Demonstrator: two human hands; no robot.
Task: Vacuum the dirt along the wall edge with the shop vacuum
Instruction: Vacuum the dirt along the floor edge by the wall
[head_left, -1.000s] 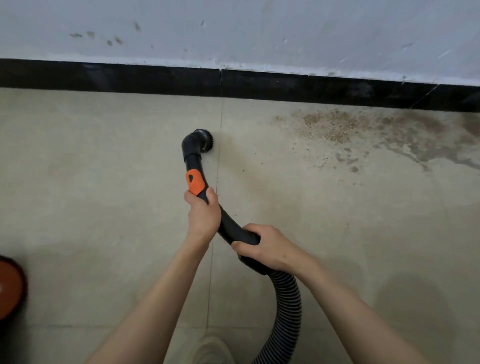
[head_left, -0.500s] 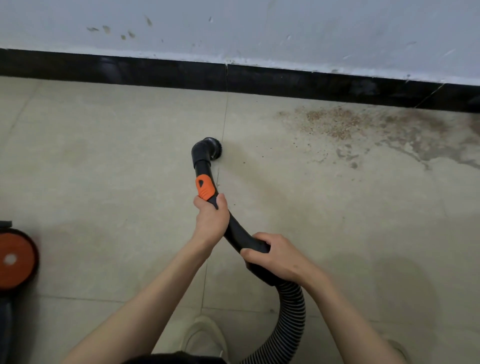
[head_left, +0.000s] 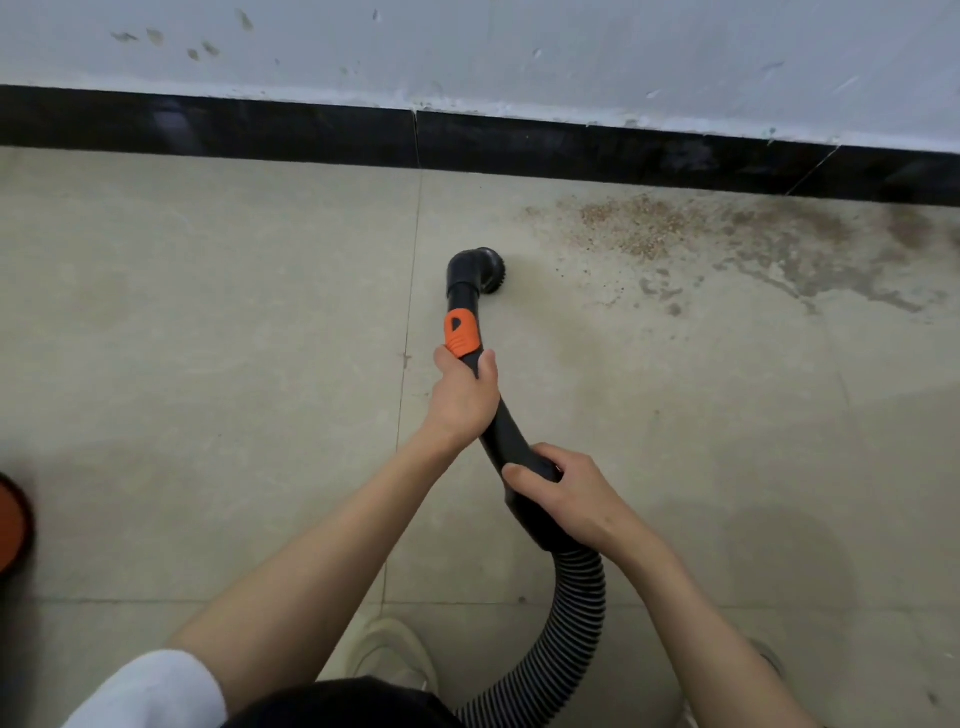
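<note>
A black vacuum wand with an orange slider ends in a round brush nozzle that rests on the floor tile. My left hand grips the wand just below the orange slider. My right hand grips the curved handle where the ribbed hose begins. Brown dirt lies scattered on the floor to the right of the nozzle, beside the black baseboard. The nozzle sits a short way left of the dirt, apart from it.
The white wall runs across the top above the baseboard. A dark stain spreads right of the dirt. The orange vacuum body shows at the left edge. My shoe stands near the hose at the bottom.
The nozzle and both hands have shifted to the right, closer to the dirt patch. Both grips on the wand are unchanged.
</note>
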